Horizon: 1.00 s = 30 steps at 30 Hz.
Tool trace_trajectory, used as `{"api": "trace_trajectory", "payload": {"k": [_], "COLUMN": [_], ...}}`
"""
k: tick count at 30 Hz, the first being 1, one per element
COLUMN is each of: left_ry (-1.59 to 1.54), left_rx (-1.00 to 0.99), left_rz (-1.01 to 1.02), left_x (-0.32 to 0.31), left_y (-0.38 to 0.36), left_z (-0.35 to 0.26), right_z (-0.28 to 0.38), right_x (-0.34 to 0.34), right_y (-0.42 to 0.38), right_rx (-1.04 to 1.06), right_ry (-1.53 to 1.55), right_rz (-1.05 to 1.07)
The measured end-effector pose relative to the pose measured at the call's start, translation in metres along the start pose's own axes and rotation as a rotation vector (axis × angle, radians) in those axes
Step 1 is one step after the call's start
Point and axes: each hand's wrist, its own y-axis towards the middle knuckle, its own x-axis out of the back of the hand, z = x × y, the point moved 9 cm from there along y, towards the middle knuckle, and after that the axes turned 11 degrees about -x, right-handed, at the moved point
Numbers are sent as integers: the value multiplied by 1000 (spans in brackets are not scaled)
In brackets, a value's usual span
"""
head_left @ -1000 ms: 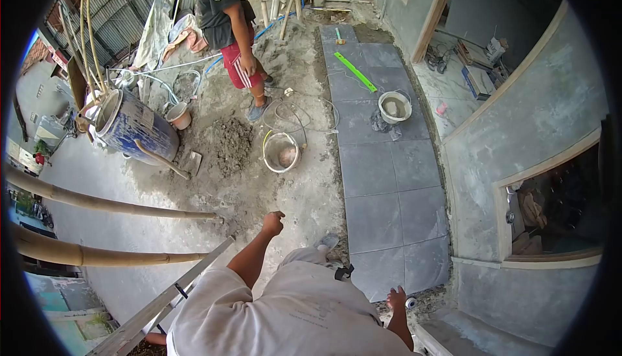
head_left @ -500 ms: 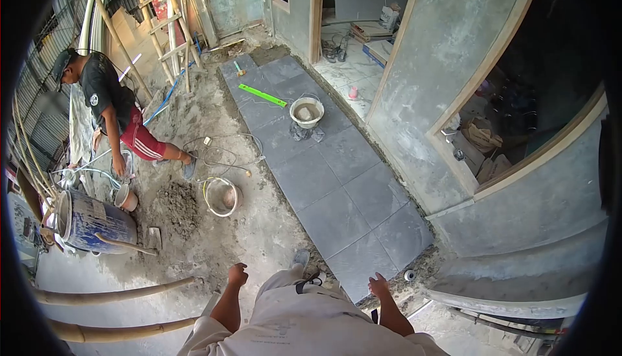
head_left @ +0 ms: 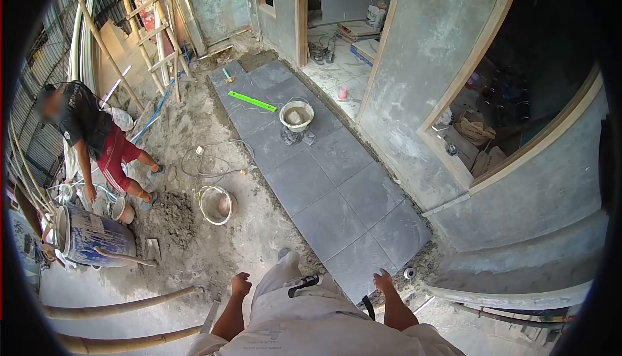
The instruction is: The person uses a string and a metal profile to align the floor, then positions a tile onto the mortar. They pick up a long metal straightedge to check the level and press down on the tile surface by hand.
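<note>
My left hand [head_left: 240,285] hangs beside my left hip over the bare concrete, its fingers curled in a loose fist with nothing visible in them. My right hand [head_left: 383,281] is held above the near end of the grey floor tiles [head_left: 330,220], fingers partly apart and holding nothing. A small white round object [head_left: 409,273] lies close to that hand, at the tiles' edge. Farther along the tiles stand a bucket of mortar [head_left: 297,116], a bright green spirit level [head_left: 252,101] and a mallet [head_left: 229,76].
At left a person [head_left: 97,136] bends near a blue drum [head_left: 97,236] and a small bucket [head_left: 123,211]. A white bucket [head_left: 218,205], a coiled cable [head_left: 217,161] and a mortar heap [head_left: 173,217] lie on the concrete. Bamboo poles [head_left: 123,304] cross at lower left; a plastered wall [head_left: 421,77] borders the right.
My view has shifted forward, and my leading foot has moved. The person at left has turned toward me and stepped, one hand still low near the drum. Both my hands stay without any object.
</note>
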Motion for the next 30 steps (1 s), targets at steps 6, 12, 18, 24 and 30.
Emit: {"api": "trace_trajectory", "payload": {"k": [6,12,18,24,30], "left_ry": [213,147,-48,11,-128], "left_rx": [67,35,96,132,296], "left_rz": [172,100,-24,-183,-389], "left_x": [-18,29,76,189,294], "left_y": [1,51,140,219,245], "left_z": [76,42,73,113,123], "right_z": [22,46,226,409,514], "right_x": [-33,-84,-148,-228,-307], "right_y": [18,145,52,-2,-33], "right_rx": [128,576,48,169,341], "right_ry": [-189,-529,-79,-95,-255], "right_rz": [-12,-143,150,166,176]}}
